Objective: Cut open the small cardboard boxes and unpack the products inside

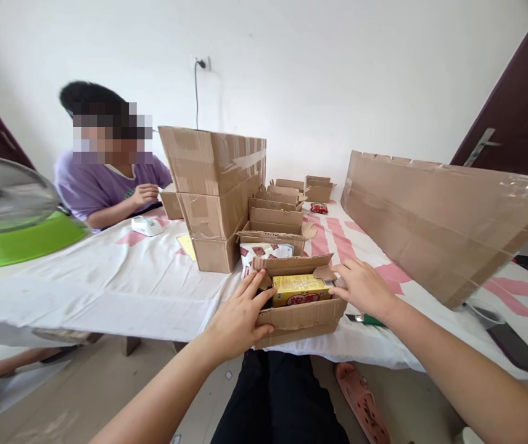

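Note:
A small open cardboard box (303, 317) sits at the table's near edge with a yellow packet (300, 289) lying inside it. My left hand (239, 317) grips the box's left side, thumb on the front wall and fingers curled over the left flap. My right hand (363, 287) rests on the box's right flap, fingertips touching the flap beside the yellow packet. Just behind this box stands another open box holding a white and red snack bag (264, 253).
A row of small open boxes (276, 219) runs back along the table. A stack of larger cartons (213, 191) stands left of it, a long cardboard sheet (440, 216) at the right. A person in a purple shirt (107, 185) sits at far left, behind a green fan (9, 216). A dark green-handled tool (366, 320) lies near my right wrist.

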A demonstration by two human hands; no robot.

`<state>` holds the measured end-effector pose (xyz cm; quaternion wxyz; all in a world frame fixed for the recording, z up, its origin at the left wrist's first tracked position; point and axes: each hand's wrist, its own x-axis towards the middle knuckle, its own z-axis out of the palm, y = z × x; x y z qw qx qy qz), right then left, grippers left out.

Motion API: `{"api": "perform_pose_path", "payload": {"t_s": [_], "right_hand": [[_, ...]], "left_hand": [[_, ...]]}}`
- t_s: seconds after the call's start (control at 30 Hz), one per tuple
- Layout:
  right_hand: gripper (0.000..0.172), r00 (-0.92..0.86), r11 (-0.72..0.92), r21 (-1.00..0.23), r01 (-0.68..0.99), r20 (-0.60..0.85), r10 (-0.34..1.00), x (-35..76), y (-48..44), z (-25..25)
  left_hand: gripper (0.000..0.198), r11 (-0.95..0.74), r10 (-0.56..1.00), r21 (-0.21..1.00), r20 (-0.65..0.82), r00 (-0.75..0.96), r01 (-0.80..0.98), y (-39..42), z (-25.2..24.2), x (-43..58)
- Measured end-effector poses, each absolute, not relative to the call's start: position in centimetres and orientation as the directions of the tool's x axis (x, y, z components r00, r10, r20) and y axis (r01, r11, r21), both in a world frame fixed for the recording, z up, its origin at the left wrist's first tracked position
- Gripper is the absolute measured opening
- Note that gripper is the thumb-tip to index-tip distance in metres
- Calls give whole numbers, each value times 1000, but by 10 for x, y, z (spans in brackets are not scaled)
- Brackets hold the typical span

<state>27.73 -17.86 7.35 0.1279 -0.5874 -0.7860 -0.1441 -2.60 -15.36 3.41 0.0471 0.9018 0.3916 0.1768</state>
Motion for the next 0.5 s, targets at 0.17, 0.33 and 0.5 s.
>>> {"api": "perform_pose_path", "payload": {"t_s": [0.17, 0.33, 0.5], "right_hand": [[18, -193, 218, 4, 976, 486, 853, 276, -161, 66], [24, -248, 291, 9, 957, 548, 799, 279, -159, 65], [30, -371, 412, 38, 911, 512, 775, 280, -161, 65]], "left_hand": [[64, -701, 711, 241, 309, 631, 672, -153, 31, -29], [64, -696, 714, 236, 316, 624, 678, -155, 32, -29], [66, -671, 737, 191, 272, 618, 716, -155, 36, -24]]}}
